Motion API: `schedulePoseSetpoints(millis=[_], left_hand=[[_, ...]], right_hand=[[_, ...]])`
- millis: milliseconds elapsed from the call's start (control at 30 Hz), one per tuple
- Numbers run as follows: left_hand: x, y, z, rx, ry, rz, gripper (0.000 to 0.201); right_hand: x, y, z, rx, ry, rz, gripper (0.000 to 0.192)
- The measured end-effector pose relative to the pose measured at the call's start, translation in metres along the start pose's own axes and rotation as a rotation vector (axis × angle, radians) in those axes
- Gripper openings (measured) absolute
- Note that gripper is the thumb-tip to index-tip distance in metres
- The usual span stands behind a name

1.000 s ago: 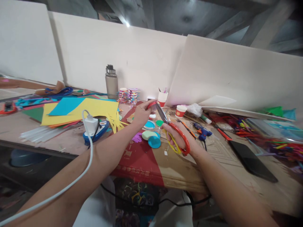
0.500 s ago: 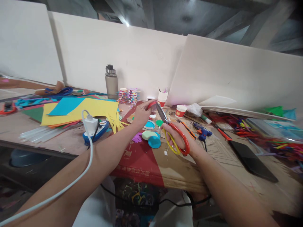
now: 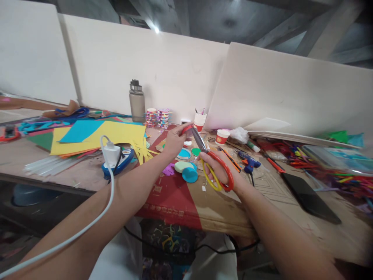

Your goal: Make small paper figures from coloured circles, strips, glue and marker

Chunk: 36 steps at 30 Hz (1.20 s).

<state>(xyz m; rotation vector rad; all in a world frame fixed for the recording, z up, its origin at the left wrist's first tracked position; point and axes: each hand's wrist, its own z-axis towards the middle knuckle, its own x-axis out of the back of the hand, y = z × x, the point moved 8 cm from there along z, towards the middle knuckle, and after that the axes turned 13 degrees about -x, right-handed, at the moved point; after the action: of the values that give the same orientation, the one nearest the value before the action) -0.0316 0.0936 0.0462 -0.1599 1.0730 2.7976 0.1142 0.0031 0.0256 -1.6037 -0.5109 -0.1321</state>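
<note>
Above the middle of the desk (image 3: pixel 87 175), your two hands have barely stirred since the frames before: the same hold, the same height, the view only slightly shifted. Your left hand (image 3: pixel 172 140) is clenched on a small red piece (image 3: pixel 187 129), pinched at the fingertips and lifted clear of the surface. Your right hand (image 3: pixel 217 168) is grasping the scissors (image 3: pixel 210 162), fingers through the red and yellow handle loops.

The scissors' long axis runs from the handles, low and to the right near your wrist, up and left to the blades, whose tips meet the red piece in your left grip. The blades look nearly closed, though how far apart they stand is hard to tell.

Under your hands lie round paper discs (image 3: pixel 186 168) in blue, green and pale green, on red-and-brown cardboard (image 3: pixel 180 198). Behind them stands a white and red paper cup (image 3: pixel 199 121) with a few thin sticks or pens poking out; a second paper cup (image 3: pixel 222 137) stands just to its right, its contents not visible. A grey flask (image 3: pixel 137 102) stands upright with its lid on near the back wall. To the left, yellow and blue paper sheets (image 3: pixel 96 134) lie flat, with a white charger plug (image 3: pixel 111 152) in front of them. A blue glue gun (image 3: pixel 247 162) and a dark phone (image 3: pixel 309 197) lie to the right.
</note>
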Motion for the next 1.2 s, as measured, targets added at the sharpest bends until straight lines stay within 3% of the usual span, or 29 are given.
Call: schedulePoseSetpoints(millis=[1200], left_hand=[[0.003, 0.007, 0.004, -0.044, 0.020, 0.040, 0.027]], right_hand=[[0.002, -0.011, -0.006, -0.001, 0.083, -0.107, 0.032]])
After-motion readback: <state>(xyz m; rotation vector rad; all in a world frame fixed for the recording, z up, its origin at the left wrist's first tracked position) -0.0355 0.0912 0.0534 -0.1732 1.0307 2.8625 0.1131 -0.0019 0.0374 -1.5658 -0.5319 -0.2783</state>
